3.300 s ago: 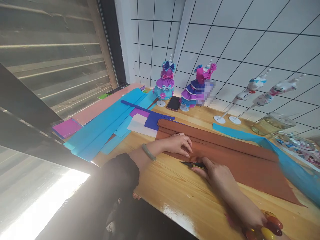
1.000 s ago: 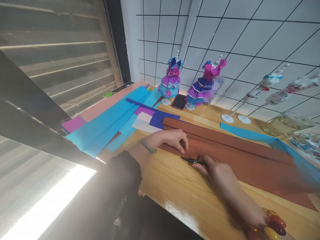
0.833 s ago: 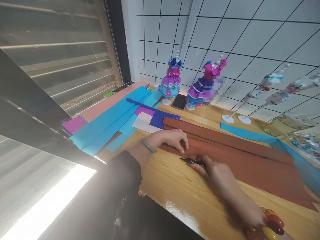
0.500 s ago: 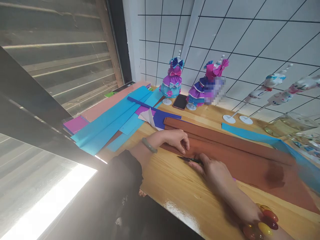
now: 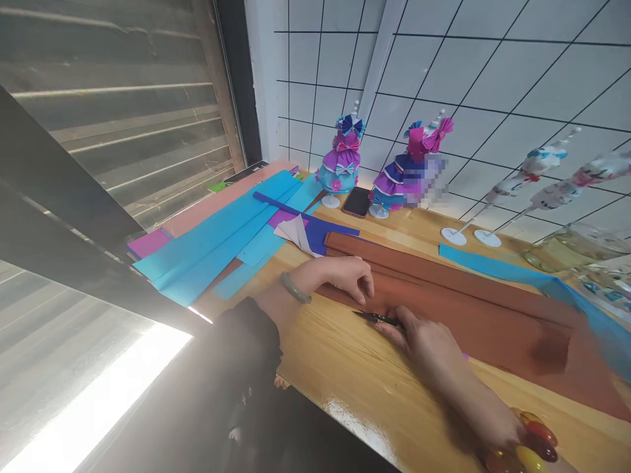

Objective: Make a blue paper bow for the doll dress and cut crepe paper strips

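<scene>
A long brown sheet (image 5: 473, 322), which looks like crepe paper or fabric, lies folded in layers across the wooden table. My left hand (image 5: 348, 276) rests on its near-left part, with fingers curled and thumb and forefinger closed at the sheet. A green bangle circles that wrist. My right hand (image 5: 428, 335) is closed around dark pointed scissors (image 5: 377, 318). Their tip points left, beside the sheet's near edge and just below my left fingertips. The scissors' handles are mostly hidden in my palm.
Blue sheets (image 5: 221, 226) lie at left, with a dark blue piece (image 5: 320, 233) nearer the middle. Behind stand two small dressed mannequins (image 5: 340, 161), a phone (image 5: 357, 202) and white stands (image 5: 453, 236). A blue strip (image 5: 493, 264) and glass bowl (image 5: 572, 246) are at right.
My right hand and the scissors have shifted slightly right and down. My left hand keeps nearly the same place on the brown sheet. The view has shifted a little.
</scene>
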Available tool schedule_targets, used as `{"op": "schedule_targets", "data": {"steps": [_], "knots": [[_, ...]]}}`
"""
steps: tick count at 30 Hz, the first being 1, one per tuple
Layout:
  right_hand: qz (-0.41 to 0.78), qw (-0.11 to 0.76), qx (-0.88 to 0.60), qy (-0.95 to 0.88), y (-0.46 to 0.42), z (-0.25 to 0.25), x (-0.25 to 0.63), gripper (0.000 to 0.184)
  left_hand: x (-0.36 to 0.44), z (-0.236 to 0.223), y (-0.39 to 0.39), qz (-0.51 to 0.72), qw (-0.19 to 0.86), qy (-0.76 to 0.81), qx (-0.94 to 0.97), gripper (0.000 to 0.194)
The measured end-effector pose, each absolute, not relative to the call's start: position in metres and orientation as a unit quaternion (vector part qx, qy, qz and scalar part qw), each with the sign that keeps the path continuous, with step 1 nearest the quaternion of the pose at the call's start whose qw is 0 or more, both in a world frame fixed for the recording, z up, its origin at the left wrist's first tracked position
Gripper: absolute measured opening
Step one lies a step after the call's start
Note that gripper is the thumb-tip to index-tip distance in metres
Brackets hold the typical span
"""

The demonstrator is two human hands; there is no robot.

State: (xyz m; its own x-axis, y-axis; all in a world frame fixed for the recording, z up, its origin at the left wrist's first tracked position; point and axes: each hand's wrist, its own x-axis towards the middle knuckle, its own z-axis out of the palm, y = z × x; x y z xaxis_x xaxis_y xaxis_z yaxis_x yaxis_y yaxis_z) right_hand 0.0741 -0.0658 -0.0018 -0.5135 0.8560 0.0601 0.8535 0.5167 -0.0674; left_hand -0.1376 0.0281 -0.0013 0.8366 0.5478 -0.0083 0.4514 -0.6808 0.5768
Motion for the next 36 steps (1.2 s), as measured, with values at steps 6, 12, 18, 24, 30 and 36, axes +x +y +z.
{"op": "schedule_targets", "data": {"steps": [6, 12, 18, 24, 30, 36], "knots": [[0.005, 0.040, -0.495, -0.868, -0.066, -0.002, 0.072, 0.042, -0.149, 0.011, 0.025, 0.048, 0.371, 0.318, 0.871, 0.022], [0.008, 0.027, -0.502, -0.864, -0.064, 0.000, 0.071, 0.044, -0.159, 0.006, 0.029, -0.006, 0.413, 0.363, 0.835, 0.021], [0.000, 0.051, -0.493, -0.869, -0.063, -0.002, 0.065, 0.041, -0.158, 0.005, 0.029, -0.008, 0.420, 0.371, 0.828, 0.021], [0.001, 0.028, -0.490, -0.871, -0.062, 0.001, 0.058, 0.040, -0.159, 0.007, 0.028, -0.008, 0.415, 0.370, 0.831, 0.022], [0.011, 0.044, -0.486, -0.873, -0.061, 0.001, 0.057, 0.038, -0.160, 0.009, 0.026, -0.005, 0.434, 0.368, 0.822, 0.022], [0.013, 0.031, -0.493, -0.869, -0.062, -0.001, 0.059, 0.037, -0.161, 0.008, 0.027, -0.011, 0.438, 0.373, 0.818, 0.026]]}}
